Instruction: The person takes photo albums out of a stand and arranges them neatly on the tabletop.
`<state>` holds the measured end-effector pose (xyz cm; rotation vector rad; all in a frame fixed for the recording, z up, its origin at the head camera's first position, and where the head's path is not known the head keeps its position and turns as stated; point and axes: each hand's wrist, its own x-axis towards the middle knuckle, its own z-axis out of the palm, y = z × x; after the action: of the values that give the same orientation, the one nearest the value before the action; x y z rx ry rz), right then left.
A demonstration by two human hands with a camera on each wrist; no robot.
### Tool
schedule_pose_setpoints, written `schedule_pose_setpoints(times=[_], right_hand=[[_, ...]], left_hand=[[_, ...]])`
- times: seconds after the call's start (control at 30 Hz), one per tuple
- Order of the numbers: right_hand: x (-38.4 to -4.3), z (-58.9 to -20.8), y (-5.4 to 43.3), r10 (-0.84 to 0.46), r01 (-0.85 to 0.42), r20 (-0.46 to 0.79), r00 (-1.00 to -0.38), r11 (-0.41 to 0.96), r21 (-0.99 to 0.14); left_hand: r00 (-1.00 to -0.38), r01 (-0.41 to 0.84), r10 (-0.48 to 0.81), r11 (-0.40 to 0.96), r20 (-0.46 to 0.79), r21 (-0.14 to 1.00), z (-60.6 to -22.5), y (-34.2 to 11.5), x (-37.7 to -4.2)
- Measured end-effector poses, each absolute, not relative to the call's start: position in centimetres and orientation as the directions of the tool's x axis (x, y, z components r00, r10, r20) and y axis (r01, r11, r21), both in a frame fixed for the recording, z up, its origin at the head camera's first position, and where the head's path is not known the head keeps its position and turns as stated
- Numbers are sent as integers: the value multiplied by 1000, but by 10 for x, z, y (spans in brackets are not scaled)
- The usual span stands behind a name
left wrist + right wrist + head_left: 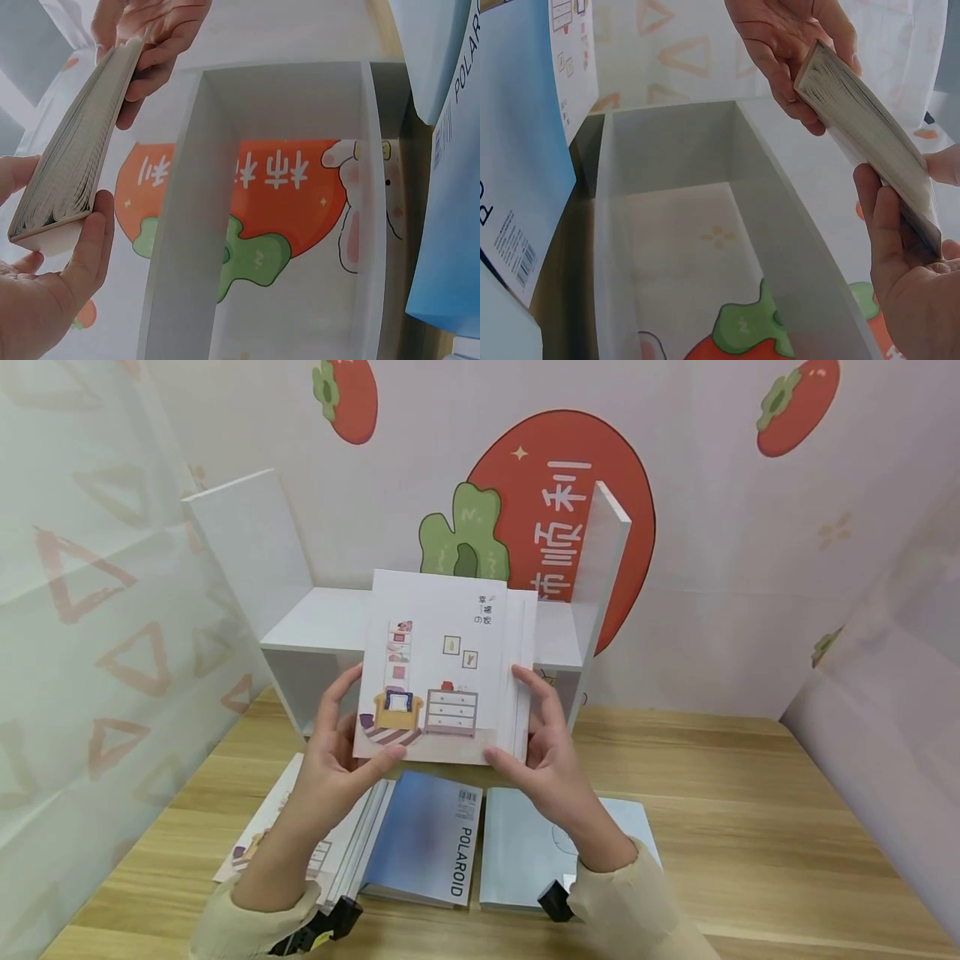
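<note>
Both hands hold up a thick white photo album (427, 668) in front of the white shelf. Its cover shows a drawn armchair, a chest of drawers and small picture frames. The left hand (330, 768) grips its left side, thumb on the cover and fingers behind. The right hand (551, 764) grips the right side and spine in the same manner. From the left wrist view the closed album (79, 142) is seen edge-on, its page edges showing between the two hands. Edge-on again, the album (870, 124) spans both hands in the right wrist view.
Behind the album stands the white shelf (322, 618) with two upright side panels. On the wooden table (720, 793) lie a similar white album (270, 802), a blue POLAROID album (427, 835) and a pale blue album (513, 852), partly hidden by the forearms. A patterned wall covering (720, 527) hangs behind.
</note>
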<state>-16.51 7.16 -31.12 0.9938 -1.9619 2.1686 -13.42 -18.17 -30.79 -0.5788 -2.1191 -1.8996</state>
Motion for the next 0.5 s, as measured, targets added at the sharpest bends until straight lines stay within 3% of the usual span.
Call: schedule_pose_setpoints(times=[0.5], right_hand=[[-155, -308, 98, -348, -472, 500, -793, -169, -865]], left_hand=[[-878, 456, 181, 39, 443, 889, -304, -159, -132]])
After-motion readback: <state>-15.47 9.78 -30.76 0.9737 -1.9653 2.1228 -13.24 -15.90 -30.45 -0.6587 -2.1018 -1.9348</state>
